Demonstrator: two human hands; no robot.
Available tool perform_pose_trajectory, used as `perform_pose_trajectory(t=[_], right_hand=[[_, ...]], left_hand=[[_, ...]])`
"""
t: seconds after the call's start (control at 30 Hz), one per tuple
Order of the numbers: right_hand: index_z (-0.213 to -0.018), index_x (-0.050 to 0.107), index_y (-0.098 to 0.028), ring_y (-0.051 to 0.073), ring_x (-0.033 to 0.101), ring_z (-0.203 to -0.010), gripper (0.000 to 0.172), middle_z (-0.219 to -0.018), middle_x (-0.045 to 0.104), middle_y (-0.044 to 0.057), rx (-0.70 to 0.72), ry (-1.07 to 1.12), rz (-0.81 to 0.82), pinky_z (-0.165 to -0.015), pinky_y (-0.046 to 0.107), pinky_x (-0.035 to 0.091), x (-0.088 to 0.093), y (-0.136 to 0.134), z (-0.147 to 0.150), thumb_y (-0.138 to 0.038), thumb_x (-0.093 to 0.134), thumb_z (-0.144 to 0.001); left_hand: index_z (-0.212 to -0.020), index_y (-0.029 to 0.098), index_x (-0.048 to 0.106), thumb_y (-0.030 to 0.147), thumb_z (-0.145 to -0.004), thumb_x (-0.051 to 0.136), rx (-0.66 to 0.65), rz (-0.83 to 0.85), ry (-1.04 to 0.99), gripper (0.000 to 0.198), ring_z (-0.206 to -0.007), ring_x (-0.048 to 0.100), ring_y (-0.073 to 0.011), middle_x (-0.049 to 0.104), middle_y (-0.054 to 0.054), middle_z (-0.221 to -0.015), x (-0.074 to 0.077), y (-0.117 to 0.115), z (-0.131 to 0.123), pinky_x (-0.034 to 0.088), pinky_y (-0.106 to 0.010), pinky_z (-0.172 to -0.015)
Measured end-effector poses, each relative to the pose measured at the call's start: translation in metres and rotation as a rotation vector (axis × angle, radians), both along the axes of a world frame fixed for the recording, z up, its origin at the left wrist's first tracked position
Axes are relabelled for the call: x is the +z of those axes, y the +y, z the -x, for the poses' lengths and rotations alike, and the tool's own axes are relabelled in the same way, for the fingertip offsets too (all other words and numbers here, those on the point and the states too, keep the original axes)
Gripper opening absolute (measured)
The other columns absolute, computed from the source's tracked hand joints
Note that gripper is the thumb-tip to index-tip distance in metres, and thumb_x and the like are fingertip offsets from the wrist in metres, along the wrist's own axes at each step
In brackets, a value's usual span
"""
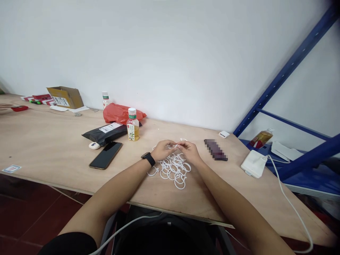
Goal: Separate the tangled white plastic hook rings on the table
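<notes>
A heap of several white plastic rings (174, 169) lies on the wooden table (53, 148) in front of me. My left hand (163, 150), with a black watch on its wrist, and my right hand (189, 151) meet just above the heap. Both have their fingers pinched on a white ring (175, 145) held between them. The ring is small and partly hidden by my fingertips.
A black phone (105, 155), a black parcel (106, 132), a bottle of yellow drink (132, 124) and a red bag (119, 112) lie to the left. A dark blurred object (215, 149) and a white charger (254, 163) with its cable sit right. Blue shelving (292, 63) stands at right. Another person's hand (5, 107) shows far left.
</notes>
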State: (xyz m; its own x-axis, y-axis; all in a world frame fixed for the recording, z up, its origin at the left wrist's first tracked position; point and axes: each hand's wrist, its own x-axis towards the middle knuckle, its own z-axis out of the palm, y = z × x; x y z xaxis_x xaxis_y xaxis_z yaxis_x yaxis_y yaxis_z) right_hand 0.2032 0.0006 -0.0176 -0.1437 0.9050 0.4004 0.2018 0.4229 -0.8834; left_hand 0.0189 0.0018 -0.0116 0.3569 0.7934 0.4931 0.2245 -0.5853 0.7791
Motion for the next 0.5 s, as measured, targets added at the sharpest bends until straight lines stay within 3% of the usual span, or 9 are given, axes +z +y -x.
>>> perform_pose_trajectory(t=[0.23, 0.4, 0.5], right_hand=[[-0.084, 0.069, -0.018, 0.019, 0.066, -0.079, 0.027, -0.084, 0.072, 0.005, -0.004, 0.047, 0.026, -0.076, 0.033, 0.052, -0.0017, 0.0012, 0.0002, -0.042, 0.072, -0.072], [-0.083, 0.069, -0.018, 0.02, 0.066, -0.08, 0.029, -0.084, 0.072, 0.005, 0.014, 0.081, 0.052, -0.075, 0.033, 0.053, -0.006, 0.0025, -0.0002, -0.044, 0.073, -0.07], [-0.086, 0.07, -0.018, 0.02, 0.066, -0.082, 0.027, -0.087, 0.072, 0.006, -0.061, 0.051, 0.005, -0.077, 0.034, 0.052, -0.007, 0.0029, -0.0016, -0.042, 0.07, -0.073]], left_hand=[[-0.107, 0.013, 0.066, 0.028, -0.077, 0.071, -0.032, 0.039, -0.062, 0.034, -0.101, 0.065, -0.0213, 0.07, -0.01, -0.108, -0.0021, 0.0026, -0.0006, 0.05, -0.037, -0.094], [-0.11, 0.017, 0.065, 0.031, -0.078, 0.071, -0.006, -0.079, 0.012, 0.036, -0.098, 0.065, -0.0209, 0.07, -0.009, -0.109, -0.0039, 0.0019, -0.0003, 0.05, -0.037, -0.093], [-0.12, 0.018, 0.06, 0.036, -0.076, 0.073, 0.061, -0.17, 0.116, 0.049, -0.11, 0.061, -0.0244, 0.066, -0.011, -0.12, -0.0038, 0.0009, 0.0011, 0.046, -0.041, -0.099]])
